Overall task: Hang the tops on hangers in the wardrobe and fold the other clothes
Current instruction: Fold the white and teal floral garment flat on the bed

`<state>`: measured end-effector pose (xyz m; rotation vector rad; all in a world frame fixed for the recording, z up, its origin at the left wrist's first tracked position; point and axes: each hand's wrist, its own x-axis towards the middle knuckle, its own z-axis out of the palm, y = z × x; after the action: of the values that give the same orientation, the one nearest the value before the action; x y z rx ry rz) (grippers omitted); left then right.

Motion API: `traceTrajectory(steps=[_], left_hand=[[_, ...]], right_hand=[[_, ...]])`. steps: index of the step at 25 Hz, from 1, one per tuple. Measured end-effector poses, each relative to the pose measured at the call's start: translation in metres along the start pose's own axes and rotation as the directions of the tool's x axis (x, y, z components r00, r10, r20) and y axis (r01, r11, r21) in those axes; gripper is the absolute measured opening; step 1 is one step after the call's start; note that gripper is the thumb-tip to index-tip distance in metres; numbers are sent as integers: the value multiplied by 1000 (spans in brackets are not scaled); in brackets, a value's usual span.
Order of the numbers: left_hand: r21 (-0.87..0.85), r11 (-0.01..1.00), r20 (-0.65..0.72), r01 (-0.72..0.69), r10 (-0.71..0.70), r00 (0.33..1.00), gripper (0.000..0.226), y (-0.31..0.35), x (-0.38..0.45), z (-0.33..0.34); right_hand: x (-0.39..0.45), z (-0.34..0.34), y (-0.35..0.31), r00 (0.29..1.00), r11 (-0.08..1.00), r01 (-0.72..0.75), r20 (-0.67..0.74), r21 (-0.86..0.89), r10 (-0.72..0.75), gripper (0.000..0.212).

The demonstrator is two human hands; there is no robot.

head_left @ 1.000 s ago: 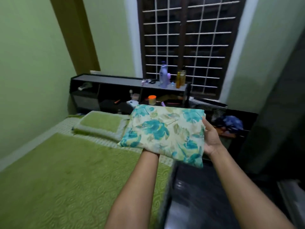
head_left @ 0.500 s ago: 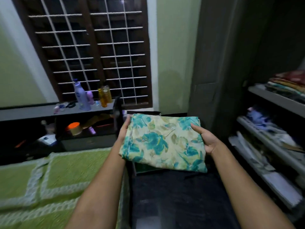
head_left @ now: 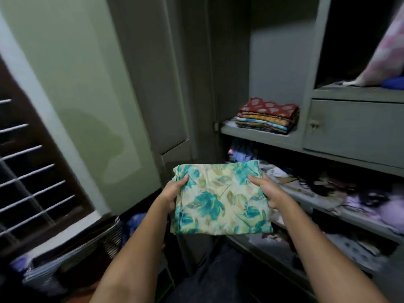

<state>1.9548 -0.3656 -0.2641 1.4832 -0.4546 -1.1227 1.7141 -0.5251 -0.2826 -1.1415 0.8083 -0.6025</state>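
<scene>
Folded cream cotton garment with teal floral print (head_left: 220, 203), held flat and roughly level at the centre of the view, in front of the open grey wardrobe (head_left: 282, 62). Left hand (head_left: 172, 193) at 9 o'clock of the garment: its grip closes on the left edge, thumb lying on the top face, remaining fingers hidden beneath. Right hand (head_left: 267, 192) at 3 o'clock of the garment: grip closed on the right edge in the same way, thumb on top pointing toward the centre of the cloth. Both forearms enter from 6 o'clock. At 1 o'clock of the garment, a neat stack of folded patterned fabrics topped by a red printed piece (head_left: 267, 115) rests on an upper grey wardrobe shelf (head_left: 260, 136). At 3 o'clock, a lower shelf (head_left: 354, 217) carries loose, unfolded mixed clothes (head_left: 341, 189), blurred in detail. At 2 o'clock, a closed grey drawer front with a small keyhole fitting (head_left: 354, 125); above it, a pink-and-white checked cloth (head_left: 387, 51) hangs in the dark upper compartment. At 9 o'clock, pale green wall (head_left: 72, 84) and a dark-framed window with white bars (head_left: 28, 171). At 7 o'clock, a woven basket (head_left: 72, 256) with blue fabric (head_left: 136, 221) just beside it.
</scene>
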Motion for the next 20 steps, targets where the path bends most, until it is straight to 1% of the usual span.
traceTrajectory(steps=[1, 3, 4, 7, 8, 10, 11, 14, 17, 20], left_hand=[[30, 999, 15, -33, 33, 999, 35, 8, 25, 15], [53, 993, 54, -106, 103, 993, 33, 25, 71, 43], [52, 987, 77, -152, 148, 986, 32, 36, 93, 59], [15, 958, 102, -286, 283, 954, 31, 77, 161, 98], [31, 941, 95, -336, 332, 938, 33, 93, 181, 109], [69, 899, 90, -433, 427, 900, 37, 128, 217, 127], [85, 876, 81, -476, 470, 879, 38, 147, 238, 136], [167, 797, 54, -581, 581, 812, 42, 195, 289, 162], [182, 760, 95, -624, 618, 780, 37, 236, 342, 191], [195, 730, 165, -655, 634, 756, 34, 276, 409, 223]], right_hand=[[12, -11, -3, 993, 996, 84, -84, -38, -87, 29], [41, -31, -14, 951, 970, 207, -209, -126, -230, 26], [61, -42, -22, 925, 957, 240, -261, -165, -277, 28], [112, -65, -59, 839, 918, 264, -399, -296, -370, 40], [128, -72, -72, 808, 902, 280, -426, -329, -406, 42], [160, -82, -101, 760, 860, 323, -434, -395, -485, 41], [175, -87, -118, 745, 846, 325, -437, -422, -504, 41], [217, -100, -166, 682, 836, 328, -502, -439, -532, 45], [259, -115, -201, 605, 804, 330, -543, -494, -582, 35], [301, -136, -236, 525, 791, 273, -604, -547, -599, 30]])
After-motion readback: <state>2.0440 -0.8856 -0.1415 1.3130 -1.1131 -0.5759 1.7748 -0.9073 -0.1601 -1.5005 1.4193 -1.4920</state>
